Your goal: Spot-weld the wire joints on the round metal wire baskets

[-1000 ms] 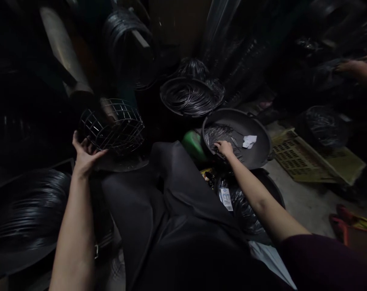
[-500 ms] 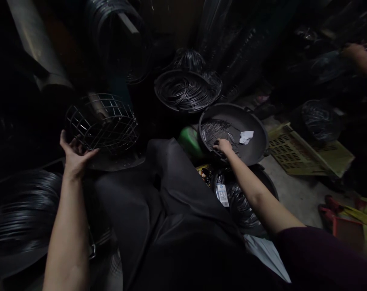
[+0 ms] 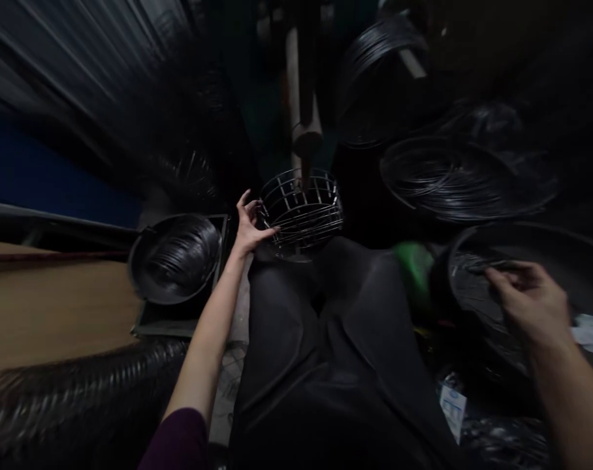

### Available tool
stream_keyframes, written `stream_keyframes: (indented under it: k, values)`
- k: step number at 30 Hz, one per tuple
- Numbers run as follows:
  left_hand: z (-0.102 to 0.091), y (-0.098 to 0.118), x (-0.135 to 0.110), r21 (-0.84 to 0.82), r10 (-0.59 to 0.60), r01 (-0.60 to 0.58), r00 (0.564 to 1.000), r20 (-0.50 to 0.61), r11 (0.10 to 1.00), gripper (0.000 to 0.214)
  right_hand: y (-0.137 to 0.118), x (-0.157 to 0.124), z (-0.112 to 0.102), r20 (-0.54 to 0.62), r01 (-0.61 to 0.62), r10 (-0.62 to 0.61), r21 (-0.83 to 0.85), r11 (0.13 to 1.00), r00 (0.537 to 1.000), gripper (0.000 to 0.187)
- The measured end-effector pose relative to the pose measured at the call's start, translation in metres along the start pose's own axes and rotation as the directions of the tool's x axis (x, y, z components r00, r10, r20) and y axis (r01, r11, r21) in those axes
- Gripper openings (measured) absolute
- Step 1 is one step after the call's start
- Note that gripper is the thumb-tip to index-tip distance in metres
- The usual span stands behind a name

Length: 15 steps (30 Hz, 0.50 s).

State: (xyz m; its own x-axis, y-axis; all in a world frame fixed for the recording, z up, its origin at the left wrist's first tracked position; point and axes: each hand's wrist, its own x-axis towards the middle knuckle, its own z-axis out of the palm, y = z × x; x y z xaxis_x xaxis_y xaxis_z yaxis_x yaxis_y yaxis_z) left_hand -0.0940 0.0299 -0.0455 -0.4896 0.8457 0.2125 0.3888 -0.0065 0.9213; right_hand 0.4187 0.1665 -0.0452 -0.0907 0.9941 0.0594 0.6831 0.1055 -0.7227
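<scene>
My left hand (image 3: 250, 225) grips the near left edge of a round wire cage (image 3: 301, 205) that sits past my knees. My right hand (image 3: 529, 300) is lifted at the right, its fingers pinched on a short piece of dark wire (image 3: 492, 266) above a black basin (image 3: 546, 245) that holds more cut wires. My dark trousers (image 3: 336, 352) fill the middle of the view.
A black basin of coiled wire (image 3: 176, 258) stands left of the cage. More wire coils (image 3: 453, 179) lie at the right rear, and a big coil (image 3: 71, 398) at the lower left. A green object (image 3: 416, 277) is by my knee. Brown board (image 3: 42, 307) lies at the left.
The view has swung left, so everything shifted right. My right hand has risen out of the basin with a wire piece pinched in its fingers. My left hand stays on the cage.
</scene>
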Motion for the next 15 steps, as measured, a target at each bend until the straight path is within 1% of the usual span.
stream_keyframes:
  k: [1,2,3,4,5,6,8,9,10,11,13,14,15]
  values:
    - [0.0,0.004,-0.005,0.029,0.034,-0.034,0.999,0.001,0.999,0.131,-0.017,-0.01,0.012,0.001,0.051,-0.051,0.103,0.993,0.999,0.041]
    - [0.0,0.009,-0.011,0.058,0.069,-0.069,0.998,0.004,0.996,0.128,-0.034,-0.021,0.026,0.047,0.083,-0.092,0.161,0.983,0.995,0.037]
    - [0.001,0.014,-0.016,0.085,0.108,-0.109,0.994,0.008,0.99,0.125,-0.049,-0.031,0.042,0.14,0.105,-0.13,0.173,0.979,0.982,0.037]
    - [0.001,0.02,-0.021,0.109,0.151,-0.152,0.988,0.016,0.982,0.122,-0.063,-0.039,0.057,0.257,0.123,-0.162,0.162,0.979,0.953,0.04]
    - [0.002,0.026,-0.025,0.132,0.196,-0.199,0.98,0.032,0.971,0.118,-0.075,-0.045,0.069,0.329,0.127,-0.173,0.157,0.979,0.928,0.042]
    - [0.002,0.033,-0.029,0.156,0.241,-0.247,0.969,0.056,0.956,0.113,-0.085,-0.049,0.079,0.376,0.117,-0.175,0.17,0.978,0.91,0.044]
    - [0.003,0.047,-0.034,0.214,0.318,-0.337,0.941,0.119,0.917,0.101,-0.107,-0.049,0.086,0.396,0.073,-0.174,0.257,0.964,0.902,0.044]
    - [0.004,0.054,-0.035,0.253,0.339,-0.37,0.928,0.156,0.894,0.095,-0.121,-0.047,0.084,0.407,0.054,-0.186,0.314,0.948,0.894,0.044]
    - [0.006,0.06,-0.035,0.294,0.349,-0.393,0.917,0.191,0.871,0.09,-0.136,-0.044,0.082,0.439,0.043,-0.209,0.358,0.933,0.874,0.045]
    - [0.008,0.066,-0.035,0.335,0.35,-0.408,0.91,0.222,0.849,0.085,-0.153,-0.04,0.079,0.493,0.039,-0.24,0.384,0.923,0.836,0.045]
    - [0.012,0.075,-0.033,0.404,0.338,-0.424,0.902,0.269,0.81,0.076,-0.186,-0.032,0.079,0.635,0.04,-0.302,0.392,0.919,0.711,0.043]
    - [0.015,0.078,-0.032,0.43,0.33,-0.431,0.898,0.29,0.793,0.072,-0.201,-0.028,0.082,0.683,0.049,-0.322,0.387,0.921,0.656,0.042]
    - [0.017,0.081,-0.032,0.45,0.326,-0.439,0.894,0.308,0.778,0.067,-0.213,-0.025,0.088,0.701,0.073,-0.338,0.379,0.922,0.628,0.04]
